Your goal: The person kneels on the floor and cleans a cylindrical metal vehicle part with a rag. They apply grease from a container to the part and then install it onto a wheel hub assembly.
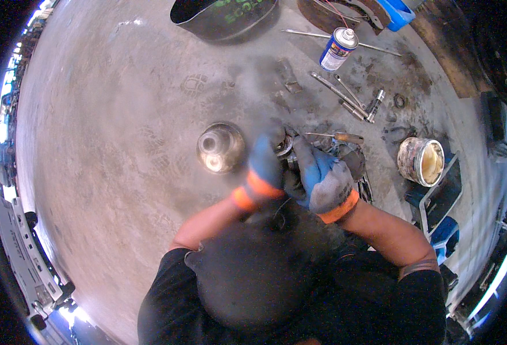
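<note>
Head view showed the left hand point(267, 156) and right hand point(327, 183) with fingers curled around a metal part point(284, 145), right of a shiny dome point(221, 148); they seemed to be working it, and the next move called for steady holding.

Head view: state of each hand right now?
Left hand: at the metal part, too blurred to tell its grip.
Right hand: closed on the same metal part.
</note>
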### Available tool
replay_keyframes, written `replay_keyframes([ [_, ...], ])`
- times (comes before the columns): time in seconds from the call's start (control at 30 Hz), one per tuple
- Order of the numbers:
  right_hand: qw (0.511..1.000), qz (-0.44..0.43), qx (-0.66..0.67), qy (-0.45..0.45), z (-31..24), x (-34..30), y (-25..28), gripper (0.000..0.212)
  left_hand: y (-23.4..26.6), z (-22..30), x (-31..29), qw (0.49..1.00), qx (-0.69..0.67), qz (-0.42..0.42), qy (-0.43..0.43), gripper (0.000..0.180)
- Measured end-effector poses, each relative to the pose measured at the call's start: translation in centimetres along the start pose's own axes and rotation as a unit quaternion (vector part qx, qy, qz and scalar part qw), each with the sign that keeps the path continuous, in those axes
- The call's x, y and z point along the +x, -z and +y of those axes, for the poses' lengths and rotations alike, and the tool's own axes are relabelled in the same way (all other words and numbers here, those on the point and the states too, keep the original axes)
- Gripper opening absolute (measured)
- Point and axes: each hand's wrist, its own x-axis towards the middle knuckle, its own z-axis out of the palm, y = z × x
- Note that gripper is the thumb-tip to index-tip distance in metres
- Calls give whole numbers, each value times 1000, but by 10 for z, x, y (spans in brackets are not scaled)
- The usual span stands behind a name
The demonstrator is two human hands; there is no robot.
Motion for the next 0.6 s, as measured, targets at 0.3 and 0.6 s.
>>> replay_keyframes([
  [0.3,997,-62,-34,19,10,17,22,52,20,-18,21,957,-234,-57,163,33],
  [0.6,991,-120,-55,34,14,27,46,52,8,39,16,945,138,-247,-168,8],
])
